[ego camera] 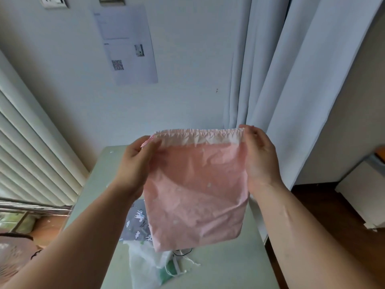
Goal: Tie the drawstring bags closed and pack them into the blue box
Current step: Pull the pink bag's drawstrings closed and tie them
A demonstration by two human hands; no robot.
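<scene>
- A pale wall [187,59] and a curtain [270,80] stand far behind.
- The green desk [229,268] carries a grey printed bag [138,222] and a clear bag [143,265], seemingly unpacked.
- The pink drawstring bag [195,184] hangs above the desk, its mouth gathered but untied; no blue box shows.
- The left grip [135,163] and right grip [260,157] each pinch a top corner.
</scene>
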